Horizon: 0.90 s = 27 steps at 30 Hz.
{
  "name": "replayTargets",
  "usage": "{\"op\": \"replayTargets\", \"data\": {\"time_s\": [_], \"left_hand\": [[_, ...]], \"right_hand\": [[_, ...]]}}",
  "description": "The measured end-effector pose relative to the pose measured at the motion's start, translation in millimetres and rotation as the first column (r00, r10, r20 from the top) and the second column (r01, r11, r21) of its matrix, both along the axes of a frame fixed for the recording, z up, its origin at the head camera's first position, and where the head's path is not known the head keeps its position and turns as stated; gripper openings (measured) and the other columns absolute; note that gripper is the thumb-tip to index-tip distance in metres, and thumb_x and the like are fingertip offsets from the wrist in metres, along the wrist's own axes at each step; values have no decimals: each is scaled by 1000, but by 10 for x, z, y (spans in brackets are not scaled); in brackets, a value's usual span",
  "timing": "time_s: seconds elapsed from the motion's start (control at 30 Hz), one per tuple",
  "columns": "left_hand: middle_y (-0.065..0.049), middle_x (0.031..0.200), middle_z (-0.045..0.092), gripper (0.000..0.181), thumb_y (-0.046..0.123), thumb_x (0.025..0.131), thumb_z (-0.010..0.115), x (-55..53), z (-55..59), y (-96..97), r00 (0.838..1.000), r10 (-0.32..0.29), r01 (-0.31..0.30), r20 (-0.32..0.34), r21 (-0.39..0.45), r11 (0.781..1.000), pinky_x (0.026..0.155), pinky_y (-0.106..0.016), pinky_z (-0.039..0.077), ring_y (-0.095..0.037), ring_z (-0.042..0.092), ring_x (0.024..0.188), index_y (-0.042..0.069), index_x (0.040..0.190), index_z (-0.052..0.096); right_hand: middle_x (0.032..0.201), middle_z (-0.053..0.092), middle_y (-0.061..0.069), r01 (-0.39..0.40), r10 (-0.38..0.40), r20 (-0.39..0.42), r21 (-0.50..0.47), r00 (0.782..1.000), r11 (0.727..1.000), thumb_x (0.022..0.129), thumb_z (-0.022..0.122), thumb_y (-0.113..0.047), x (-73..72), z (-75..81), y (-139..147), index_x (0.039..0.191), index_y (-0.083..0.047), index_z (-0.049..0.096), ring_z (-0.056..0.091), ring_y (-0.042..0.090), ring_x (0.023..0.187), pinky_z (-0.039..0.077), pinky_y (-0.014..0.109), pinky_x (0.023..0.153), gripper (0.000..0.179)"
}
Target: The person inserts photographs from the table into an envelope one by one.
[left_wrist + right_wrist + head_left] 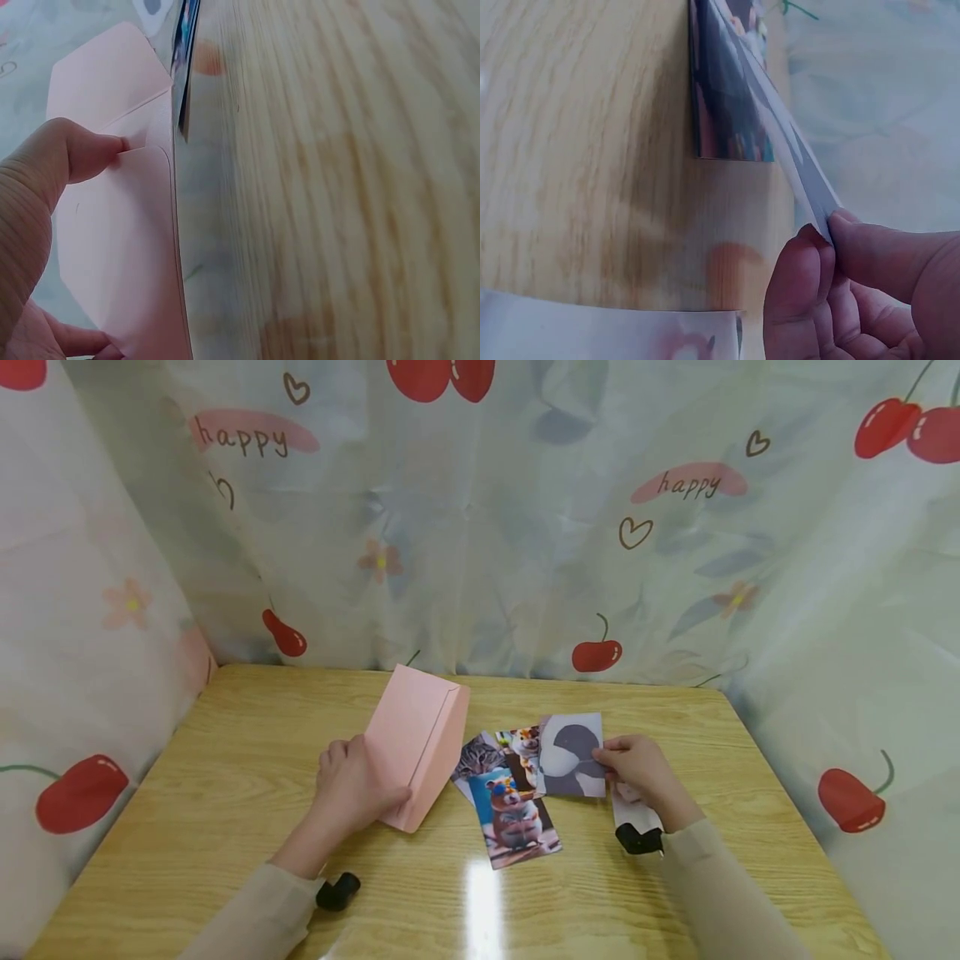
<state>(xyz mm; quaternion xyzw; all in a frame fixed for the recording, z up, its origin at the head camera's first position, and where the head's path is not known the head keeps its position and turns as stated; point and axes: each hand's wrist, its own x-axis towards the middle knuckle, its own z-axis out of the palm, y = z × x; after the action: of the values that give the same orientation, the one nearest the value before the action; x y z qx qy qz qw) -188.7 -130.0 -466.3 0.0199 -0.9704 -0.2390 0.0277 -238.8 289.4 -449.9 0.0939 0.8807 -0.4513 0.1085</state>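
My left hand (352,785) grips a pink envelope (412,718), tilted up from the table. In the left wrist view its flap (112,75) stands open, and the thumb presses at the pocket's edge. Between thumb and fingers, my right hand (641,772) pinches the right edge of a photo card (558,756) with a grey and white picture. That card overlaps several others: a tabby cat card (480,756), a card with an animal in orange glasses (525,743), and a hamster card (517,822) in front. Another pale card (630,814) lies partly hidden under the right hand.
The wooden table (247,760) carries everything. A curtain (480,552) printed with cherries and hearts encloses its back and both sides. Black straps with small devices sit at the left wrist (337,892) and right wrist (639,839).
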Motion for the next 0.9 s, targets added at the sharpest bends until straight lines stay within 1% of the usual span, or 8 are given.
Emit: {"op": "replayTargets", "data": {"time_s": [0.2, 0.37, 0.53, 0.67, 0.7, 0.77, 0.9], "left_hand": [[-27, 117, 41, 100, 53, 62, 82, 17, -8, 22, 1000, 11, -11, -1, 26, 1000, 85, -52, 34, -41, 34, 109, -7, 128, 39], [-29, 119, 39, 98, 51, 62, 82, 19, -11, 42, 1000, 16, -16, -11, 31, 999, 86, -52, 35, -42, 35, 109, -8, 126, 39], [-30, 122, 37, 99, 51, 62, 82, 13, -15, 66, 999, 22, -21, -26, 30, 999, 88, -53, 35, -42, 34, 110, -8, 127, 38], [-31, 124, 37, 101, 52, 62, 82, 4, -33, 92, 999, 29, -28, -38, 21, 999, 90, -53, 34, -42, 34, 111, -8, 129, 36], [-31, 124, 37, 101, 53, 62, 81, 4, -33, 100, 999, 32, -31, -43, 18, 999, 90, -54, 34, -43, 34, 111, -8, 129, 36], [-31, 123, 37, 101, 52, 62, 81, 10, -30, 118, 998, 38, -38, -57, 9, 999, 89, -54, 35, -42, 35, 109, -8, 129, 36], [-30, 119, 39, 99, 50, 62, 82, 26, -15, 152, 995, 50, -51, -83, -7, 999, 86, -54, 36, -42, 37, 106, -8, 127, 37]], "right_hand": [[91, 62, 11, 17, -18, -25, -44, 1000, 999, 92, 67, -27, -12, 18, -7, 109, 0, 63, 61, 24, 77, 51, 36, 66, 32], [93, 63, 11, 43, -49, -59, -86, 997, 995, 93, 66, -25, 7, 80, -54, 111, 1, 61, 62, 22, 76, 52, 39, 67, 32], [96, 65, 9, 65, -79, -89, -148, 993, 987, 94, 64, -31, 40, 153, -112, 118, 0, 58, 65, 17, 78, 51, 42, 65, 40], [99, 65, 7, 95, -115, -93, -195, 989, 976, 93, 64, -36, 56, 186, -187, 119, -3, 56, 66, 15, 82, 50, 41, 69, 43], [99, 65, 7, 105, -128, -98, -214, 987, 971, 93, 64, -36, 56, 190, -210, 118, -3, 56, 66, 15, 82, 51, 39, 72, 42], [99, 64, 8, 101, -139, -125, -273, 982, 957, 94, 64, -33, 63, 201, -268, 118, 1, 56, 66, 15, 81, 52, 37, 78, 42], [93, 62, 9, 62, -151, -193, -403, 969, 913, 95, 63, -22, 69, 202, -390, 113, 8, 55, 64, 15, 75, 54, 31, 76, 36]]}}
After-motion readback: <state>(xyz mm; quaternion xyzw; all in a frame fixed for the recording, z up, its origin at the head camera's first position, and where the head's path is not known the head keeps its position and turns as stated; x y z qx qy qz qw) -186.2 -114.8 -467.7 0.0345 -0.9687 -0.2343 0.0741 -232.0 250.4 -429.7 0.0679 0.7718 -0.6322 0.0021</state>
